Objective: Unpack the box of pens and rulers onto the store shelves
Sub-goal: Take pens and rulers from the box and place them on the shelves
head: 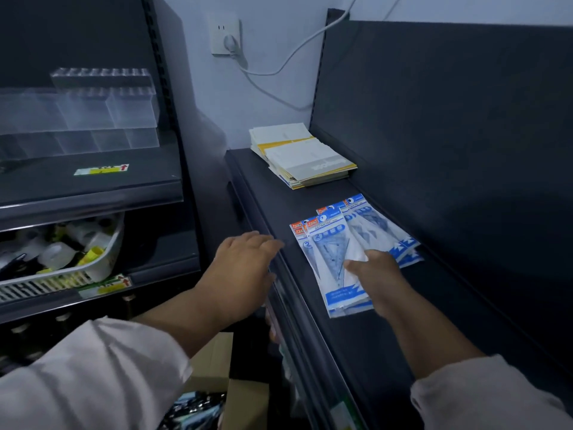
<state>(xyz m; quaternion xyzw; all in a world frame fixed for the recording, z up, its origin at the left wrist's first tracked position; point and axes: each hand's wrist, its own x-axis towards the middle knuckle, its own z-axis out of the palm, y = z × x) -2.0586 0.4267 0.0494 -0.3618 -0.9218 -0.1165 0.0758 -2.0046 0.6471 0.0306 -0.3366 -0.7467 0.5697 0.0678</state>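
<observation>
Several blue-and-white packs of triangular rulers [333,243] lie fanned out on the dark shelf [403,305] to my right. My right hand [376,277] rests on the near packs, its fingers pinching their lower part. A second small pile of ruler packs [384,228] lies just behind, against the back panel. My left hand [245,268] hovers at the shelf's front edge with its fingers spread and nothing in it. Below, between my arms, the open cardboard box [217,367] shows dark packaged items inside.
A stack of yellow-and-white booklets [304,156] lies at the far end of the same shelf. On the left unit stand clear acrylic pen holders [102,103] and, one shelf lower, a white basket of tape rolls [62,252]. A wall socket with a cable [226,38] is behind.
</observation>
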